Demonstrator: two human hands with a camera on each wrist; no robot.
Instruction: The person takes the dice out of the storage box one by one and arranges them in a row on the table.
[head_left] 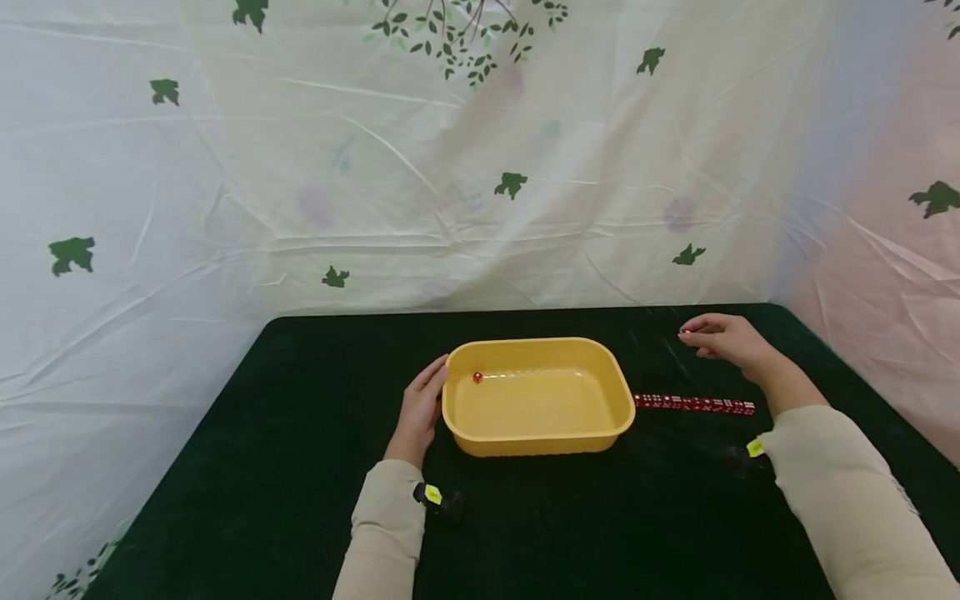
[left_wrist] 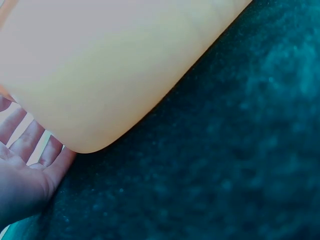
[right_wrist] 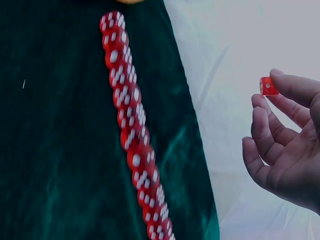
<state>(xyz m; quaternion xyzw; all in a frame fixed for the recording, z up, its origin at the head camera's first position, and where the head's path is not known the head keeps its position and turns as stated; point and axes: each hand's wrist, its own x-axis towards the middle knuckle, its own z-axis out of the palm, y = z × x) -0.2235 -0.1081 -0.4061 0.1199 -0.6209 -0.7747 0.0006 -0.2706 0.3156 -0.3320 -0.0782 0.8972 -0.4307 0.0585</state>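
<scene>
My right hand (head_left: 723,340) pinches a red die (right_wrist: 269,86) between thumb and fingertips, raised over the far right of the table. Below it, a row of several red dice (head_left: 693,404) with white pips runs rightward from the yellow tub (head_left: 538,446). One red die (head_left: 477,377) lies inside that tub, by its left back corner. My left hand (head_left: 420,408) rests against the tub's left wall with its fingers extended along the side, as the left wrist view (left_wrist: 30,155) also shows.
A dark green cloth (head_left: 247,467) covers the table. White fabric with green leaf and bird prints (head_left: 420,208) hangs behind the far edge and at both sides. Black wrist cameras with yellow tags sit on both sleeves.
</scene>
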